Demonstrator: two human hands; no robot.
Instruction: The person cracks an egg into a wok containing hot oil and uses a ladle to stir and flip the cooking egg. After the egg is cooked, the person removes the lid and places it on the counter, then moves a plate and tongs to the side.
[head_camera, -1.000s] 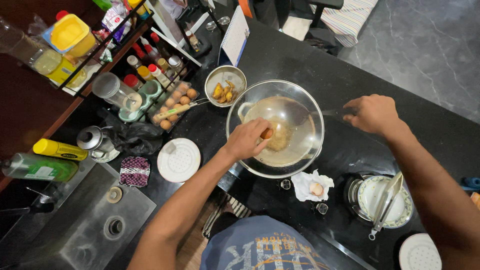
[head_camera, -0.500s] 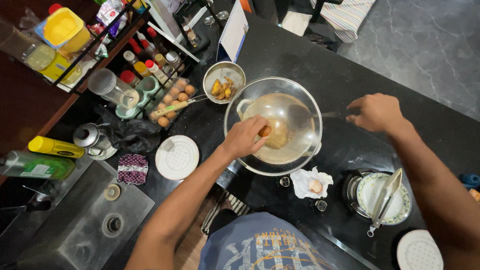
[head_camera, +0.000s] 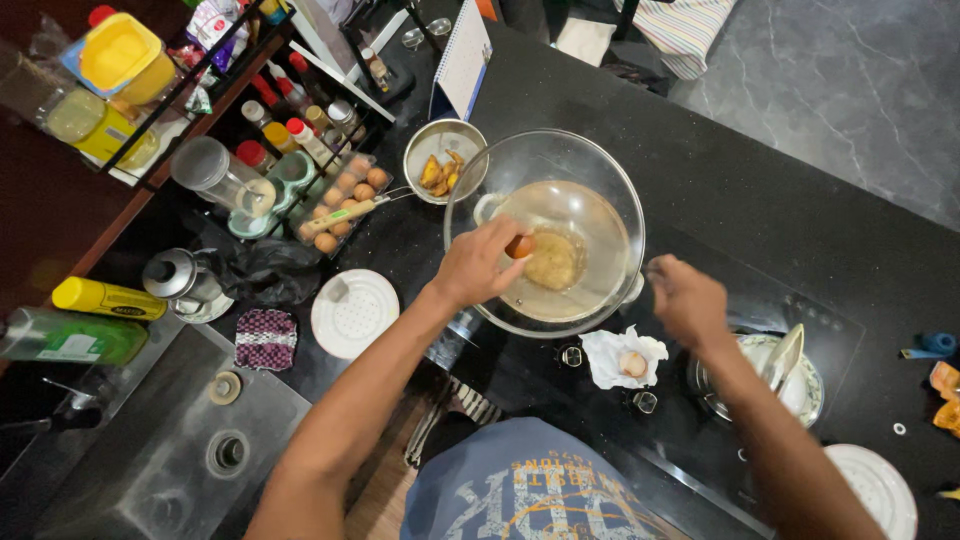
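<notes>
With the left hand (head_camera: 475, 265) pinching a brown egg (head_camera: 519, 246) over the glass bowl (head_camera: 545, 232) and the right hand (head_camera: 688, 300) loosely curled beside it holding nothing, the egg is best kept low over the middle so nothing spills onto the table (head_camera: 760, 210).

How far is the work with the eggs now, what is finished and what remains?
Done, it seems: a yellowish mix already lies in the glass bowl, and a shell rests on a tissue beside it. In hand: the left hand holds a brown egg over the bowl; the right hand hovers at its rim. Left: several eggs remain in the carton.
</notes>
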